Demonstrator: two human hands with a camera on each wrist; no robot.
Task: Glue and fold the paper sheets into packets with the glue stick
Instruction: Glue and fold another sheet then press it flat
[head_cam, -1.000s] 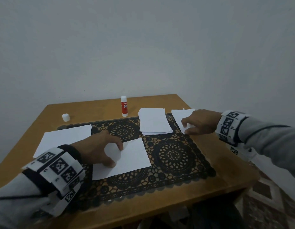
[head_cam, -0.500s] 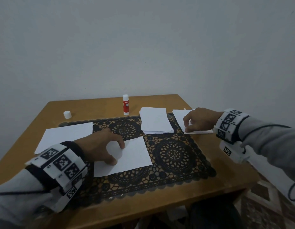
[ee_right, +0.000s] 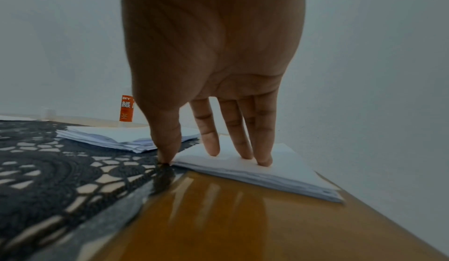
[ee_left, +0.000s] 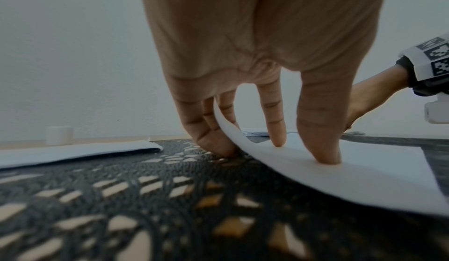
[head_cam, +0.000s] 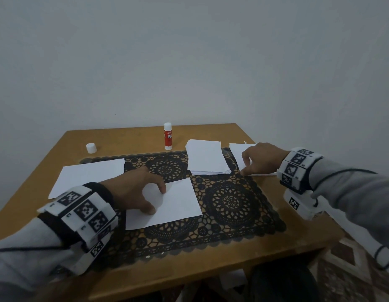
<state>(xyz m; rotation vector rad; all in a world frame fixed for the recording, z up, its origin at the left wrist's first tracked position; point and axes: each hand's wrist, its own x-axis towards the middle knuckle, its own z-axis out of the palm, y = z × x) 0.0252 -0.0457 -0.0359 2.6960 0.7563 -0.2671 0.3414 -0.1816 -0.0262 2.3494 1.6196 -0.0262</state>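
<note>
A white paper sheet (head_cam: 178, 203) lies mid-mat. My left hand (head_cam: 156, 200) holds its left edge: the thumb and index finger press on top while the other fingers (ee_left: 211, 140) sit behind the raised edge of the paper sheet (ee_left: 340, 178). My right hand (head_cam: 252, 163) rests on a small pile of folded papers (head_cam: 237, 149) at the mat's far right. Its straight fingers (ee_right: 262, 155) press on the folded papers (ee_right: 298, 171) and the thumb touches the mat at the corner. The glue stick (head_cam: 168, 136) stands uncapped at the back; its cap (head_cam: 91, 148) lies to the left.
A stack of blank sheets (head_cam: 206, 158) sits between the glue stick and my right hand. Larger white paper (head_cam: 89, 175) lies at the left. A black lace mat (head_cam: 232, 203) covers the middle of the wooden table (head_cam: 298, 240), which stands against a wall.
My right hand has drawn back slightly on the folded pile, with the thumb now at its near corner. The left hand stays on the sheet.
</note>
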